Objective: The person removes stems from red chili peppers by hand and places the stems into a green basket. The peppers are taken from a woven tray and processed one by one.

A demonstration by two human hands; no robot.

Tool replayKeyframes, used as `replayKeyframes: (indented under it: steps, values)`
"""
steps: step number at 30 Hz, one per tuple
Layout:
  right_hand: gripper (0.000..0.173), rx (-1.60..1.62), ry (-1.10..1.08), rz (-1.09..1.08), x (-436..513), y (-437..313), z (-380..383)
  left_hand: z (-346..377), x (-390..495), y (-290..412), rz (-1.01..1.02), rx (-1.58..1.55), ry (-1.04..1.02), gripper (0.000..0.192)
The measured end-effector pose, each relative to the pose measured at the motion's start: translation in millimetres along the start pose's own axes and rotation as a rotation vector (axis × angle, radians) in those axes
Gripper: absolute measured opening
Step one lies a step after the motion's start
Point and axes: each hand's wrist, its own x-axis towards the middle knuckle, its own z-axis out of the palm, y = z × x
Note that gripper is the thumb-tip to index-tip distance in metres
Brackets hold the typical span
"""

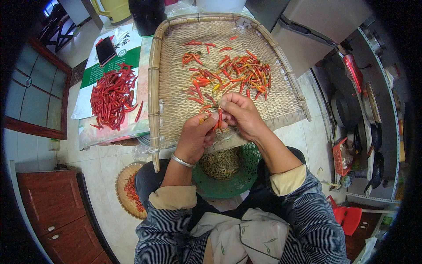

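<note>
Above the near edge of a woven bamboo winnowing tray [184, 95], my two hands meet over a few red chilli peppers [220, 119]. My left hand [199, 132], with a metal bangle at the wrist, grips these chillies between thumb and fingers. A yellowish pepper pokes out beside its thumb. The thumb and forefinger of my right hand [242, 114] are pinched at the upper, stem end of the chillies; the stem itself is mostly hidden. Just beyond my hands lies a loose heap of red and orange chillies with stems [244, 74], with a few scattered farther back.
On the table at left, a pile of red chillies [112, 99] lies on a printed sheet beside a smartphone [105, 51]. Below the tray, a green plastic basket [211, 188] holds plant stems [221, 165]. A round bamboo basket [123, 175] with chillies stands on the floor.
</note>
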Motion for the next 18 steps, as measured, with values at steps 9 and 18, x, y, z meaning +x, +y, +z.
replayKeyframes:
  steps: [9, 18]
  values:
    - [0.009, -0.02, 0.008, -0.032, 1.9, 5.2, -4.7, -1.3, 0.2, -3.0, 0.013, -0.081, -0.018, 0.017]
    - [0.013, -0.221, 0.02, 0.005, 1.1, 4.5, -8.9, 7.6, 1.6, -7.3, 0.18, 0.184, 0.264, 0.019]
